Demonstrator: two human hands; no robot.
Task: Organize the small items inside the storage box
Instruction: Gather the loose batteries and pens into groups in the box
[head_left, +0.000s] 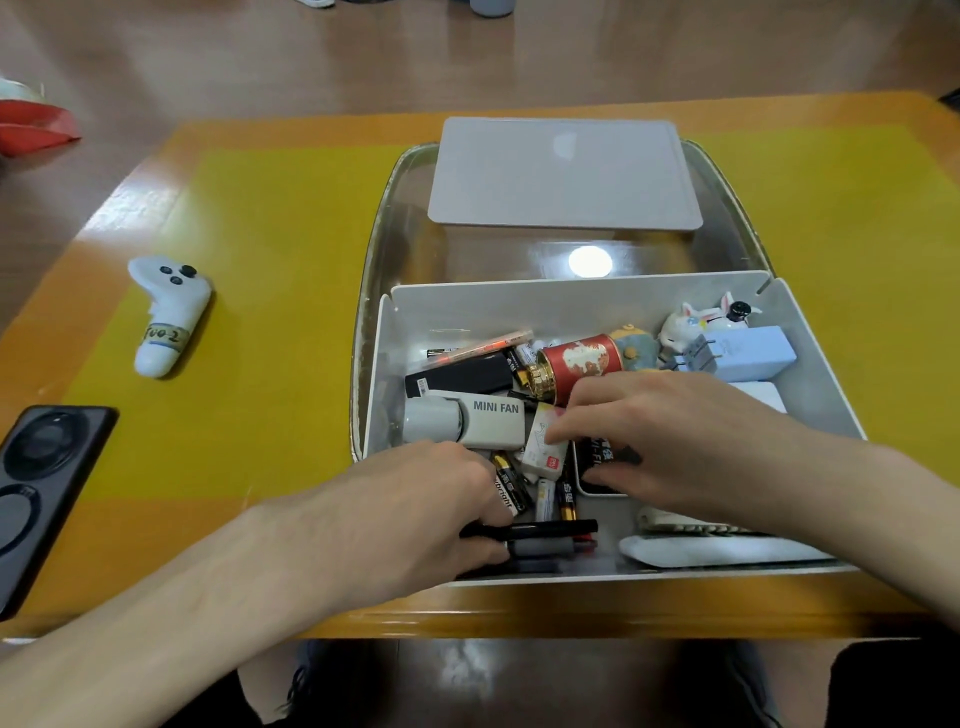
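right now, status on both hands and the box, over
Left hand grips a black pen. Right hand pinches a small white eraser. Open white plastic storage box cluttered; loose batteries between the hands.

— What do your hands have? Your left hand curls round a black pen at the near wall of the storage box; your right hand pinches a white eraser.

— And around you? The mini fan lies just beside the eraser, a red tin behind it, and a white controller on the tabletop.
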